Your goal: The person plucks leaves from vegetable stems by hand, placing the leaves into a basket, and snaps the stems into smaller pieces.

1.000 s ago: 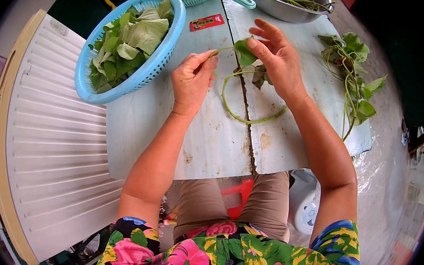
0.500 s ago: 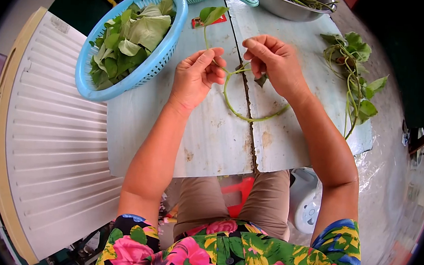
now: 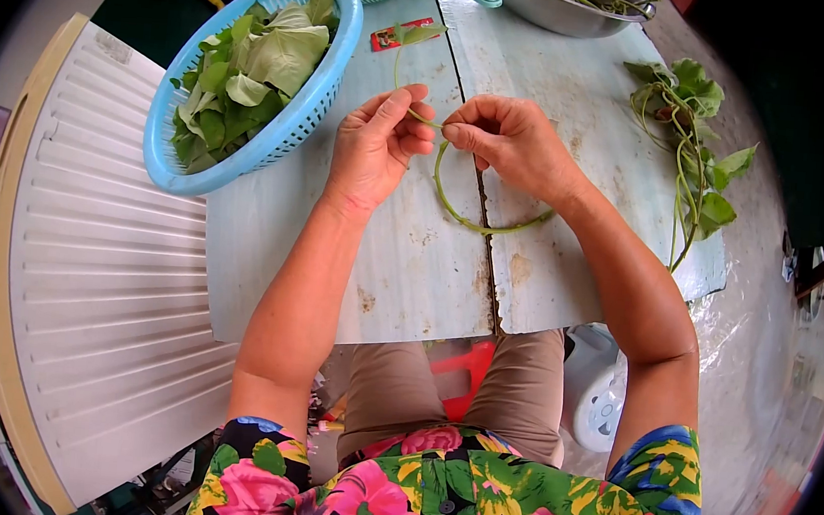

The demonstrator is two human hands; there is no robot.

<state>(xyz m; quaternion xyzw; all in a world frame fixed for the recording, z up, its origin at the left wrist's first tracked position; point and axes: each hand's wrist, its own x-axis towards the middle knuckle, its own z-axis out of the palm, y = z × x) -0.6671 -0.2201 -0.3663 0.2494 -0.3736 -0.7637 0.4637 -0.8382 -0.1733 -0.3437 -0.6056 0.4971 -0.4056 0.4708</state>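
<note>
Left hand: half-curled, holding vine
Right hand: pinching vine
Vine: looped between hands and table's near edge; green

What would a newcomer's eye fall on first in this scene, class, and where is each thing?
Probably the bright floral shirt, across the bottom of the view. Next might come the blue basket heaped with green leaves, at the upper left. Above the middle, the left hand and right hand hold a green vine that curves over the pale table.
</note>
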